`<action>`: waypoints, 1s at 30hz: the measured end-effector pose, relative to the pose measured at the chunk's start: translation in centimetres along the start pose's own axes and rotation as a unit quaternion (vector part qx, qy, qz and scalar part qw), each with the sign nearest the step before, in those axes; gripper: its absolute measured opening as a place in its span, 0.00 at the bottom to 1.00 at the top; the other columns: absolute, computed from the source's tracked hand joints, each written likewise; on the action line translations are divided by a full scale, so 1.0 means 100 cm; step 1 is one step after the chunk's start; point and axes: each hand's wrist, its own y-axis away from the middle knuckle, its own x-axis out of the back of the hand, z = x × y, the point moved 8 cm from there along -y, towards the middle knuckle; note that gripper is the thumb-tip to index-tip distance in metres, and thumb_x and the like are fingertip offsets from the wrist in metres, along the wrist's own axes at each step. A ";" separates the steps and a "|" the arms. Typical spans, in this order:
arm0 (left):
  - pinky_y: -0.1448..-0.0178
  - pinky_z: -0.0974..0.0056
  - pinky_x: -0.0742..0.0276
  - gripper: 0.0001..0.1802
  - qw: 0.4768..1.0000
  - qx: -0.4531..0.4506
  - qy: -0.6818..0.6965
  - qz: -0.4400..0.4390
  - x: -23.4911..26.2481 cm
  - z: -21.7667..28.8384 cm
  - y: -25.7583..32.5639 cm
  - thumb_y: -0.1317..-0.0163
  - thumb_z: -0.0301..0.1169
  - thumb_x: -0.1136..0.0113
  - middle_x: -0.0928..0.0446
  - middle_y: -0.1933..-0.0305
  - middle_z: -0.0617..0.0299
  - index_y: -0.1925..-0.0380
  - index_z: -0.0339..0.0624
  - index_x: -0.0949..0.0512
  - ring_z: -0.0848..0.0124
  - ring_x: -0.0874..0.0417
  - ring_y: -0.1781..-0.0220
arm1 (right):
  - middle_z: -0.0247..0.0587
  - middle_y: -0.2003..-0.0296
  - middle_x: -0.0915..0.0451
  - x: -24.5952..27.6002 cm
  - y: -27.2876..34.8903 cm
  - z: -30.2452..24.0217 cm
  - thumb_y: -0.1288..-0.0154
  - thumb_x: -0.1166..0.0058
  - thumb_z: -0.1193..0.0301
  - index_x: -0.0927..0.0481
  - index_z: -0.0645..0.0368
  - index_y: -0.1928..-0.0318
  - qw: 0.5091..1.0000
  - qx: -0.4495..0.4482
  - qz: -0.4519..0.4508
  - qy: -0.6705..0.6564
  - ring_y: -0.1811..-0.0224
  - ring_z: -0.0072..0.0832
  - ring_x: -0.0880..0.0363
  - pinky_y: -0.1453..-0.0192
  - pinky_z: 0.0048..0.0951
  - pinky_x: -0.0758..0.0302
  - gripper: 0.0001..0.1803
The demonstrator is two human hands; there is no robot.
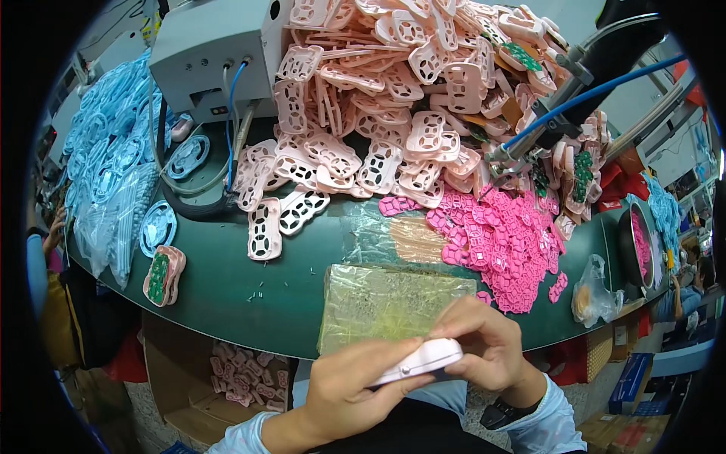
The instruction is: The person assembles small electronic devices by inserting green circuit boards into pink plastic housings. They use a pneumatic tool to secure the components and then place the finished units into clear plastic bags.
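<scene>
Evidently, much is left: the heap of pale pink perforated plastic shells (404,87) at twelve o'clock and the mound of small bright pink plastic pieces (507,250) at three lie loose, while left hand (352,386) and right hand (488,348), close together at five, grip one rounded pale pink plastic case (423,362) that looks closed. The pile of blue plastic parts (113,129) sits at ten, the yellow tape-wrapped slab (386,303) just past the hands, whose hold hides much of the case.

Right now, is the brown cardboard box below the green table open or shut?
Open: the brown cardboard box shows pale pink, rounded plastic pieces inside.
</scene>
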 end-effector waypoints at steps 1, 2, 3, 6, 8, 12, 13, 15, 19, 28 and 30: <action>0.63 0.66 0.19 0.21 1.000 0.012 -0.007 -0.004 0.000 -0.001 0.000 0.52 0.24 0.24 0.16 0.64 0.51 0.56 0.36 0.17 0.65 0.14 0.65 | 0.44 0.56 0.23 -0.001 0.001 0.002 0.41 0.34 0.73 0.22 0.65 0.49 1.000 -0.002 0.004 -0.020 0.57 0.30 0.24 0.51 0.29 0.29 0.20; 0.63 0.66 0.20 0.21 1.000 0.020 0.005 -0.004 0.000 -0.003 0.001 0.54 0.23 0.24 0.16 0.64 0.51 0.56 0.35 0.17 0.65 0.14 0.65 | 0.44 0.56 0.23 -0.003 0.004 0.005 0.41 0.34 0.74 0.22 0.65 0.49 0.999 -0.003 0.009 -0.041 0.56 0.30 0.25 0.51 0.29 0.29 0.20; 0.62 0.66 0.20 0.22 0.999 0.029 0.016 -0.003 0.000 -0.006 0.004 0.55 0.23 0.23 0.16 0.64 0.51 0.57 0.34 0.17 0.65 0.14 0.65 | 0.44 0.55 0.23 -0.005 0.006 0.007 0.41 0.34 0.74 0.22 0.65 0.49 0.998 -0.007 0.013 -0.063 0.56 0.30 0.25 0.51 0.29 0.29 0.20; 0.61 0.66 0.20 0.22 0.999 0.031 0.035 0.006 0.001 -0.010 0.007 0.56 0.23 0.23 0.16 0.63 0.51 0.58 0.34 0.17 0.65 0.14 0.65 | 0.44 0.55 0.24 -0.010 0.005 0.004 0.40 0.35 0.75 0.22 0.65 0.49 0.994 -0.027 0.021 -0.103 0.56 0.29 0.26 0.51 0.28 0.30 0.19; 0.61 0.67 0.20 0.22 0.999 0.022 0.041 0.013 0.002 -0.007 0.007 0.55 0.23 0.23 0.16 0.63 0.52 0.57 0.35 0.17 0.66 0.14 0.64 | 0.44 0.55 0.25 -0.011 0.007 -0.003 0.39 0.36 0.75 0.23 0.65 0.48 0.998 -0.003 0.012 -0.054 0.55 0.29 0.26 0.51 0.27 0.30 0.19; 0.61 0.68 0.19 0.21 0.997 0.052 0.045 0.036 0.000 -0.008 0.009 0.52 0.23 0.25 0.16 0.62 0.52 0.55 0.37 0.17 0.67 0.14 0.64 | 0.45 0.54 0.25 -0.009 0.002 -0.004 0.38 0.37 0.74 0.23 0.66 0.48 0.999 0.003 0.014 0.036 0.56 0.28 0.26 0.50 0.27 0.30 0.19; 0.61 0.68 0.19 0.21 0.995 0.073 0.045 0.043 -0.001 -0.012 0.011 0.52 0.23 0.25 0.16 0.62 0.52 0.55 0.37 0.17 0.67 0.14 0.63 | 0.44 0.54 0.25 -0.009 0.003 0.000 0.37 0.38 0.74 0.23 0.66 0.48 0.999 -0.015 0.024 0.025 0.56 0.28 0.27 0.51 0.27 0.30 0.18; 0.60 0.66 0.19 0.22 0.997 0.061 0.021 0.050 -0.001 -0.013 0.012 0.53 0.22 0.25 0.16 0.62 0.52 0.55 0.36 0.18 0.65 0.14 0.63 | 0.44 0.55 0.25 -0.008 0.004 0.007 0.35 0.40 0.73 0.22 0.66 0.48 0.998 -0.052 0.042 0.004 0.57 0.28 0.27 0.51 0.27 0.29 0.17; 0.60 0.61 0.19 0.24 0.980 -0.120 -0.135 0.079 -0.007 0.009 0.006 0.58 0.21 0.25 0.17 0.63 0.53 0.58 0.36 0.19 0.60 0.14 0.63 | 0.43 0.60 0.26 -0.004 0.001 0.006 0.25 0.55 0.65 0.22 0.67 0.56 0.988 -0.031 0.137 -0.061 0.58 0.27 0.27 0.52 0.27 0.29 0.16; 0.65 0.61 0.22 0.27 0.969 -0.143 -0.177 0.096 -0.022 0.021 0.011 0.64 0.22 0.20 0.19 0.68 0.51 0.60 0.35 0.21 0.58 0.17 0.69 | 0.43 0.83 0.30 0.002 -0.024 0.004 0.20 0.78 0.57 0.30 0.62 0.82 0.987 0.022 0.147 0.068 0.82 0.26 0.33 0.74 0.26 0.33 0.35; 0.67 0.61 0.23 0.26 0.967 -0.124 -0.193 0.115 -0.025 0.018 0.010 0.63 0.23 0.21 0.19 0.69 0.52 0.60 0.35 0.21 0.58 0.17 0.71 | 0.42 0.85 0.31 0.006 -0.029 0.012 0.20 0.76 0.57 0.31 0.61 0.84 0.981 0.000 0.166 0.105 0.84 0.26 0.35 0.76 0.25 0.35 0.35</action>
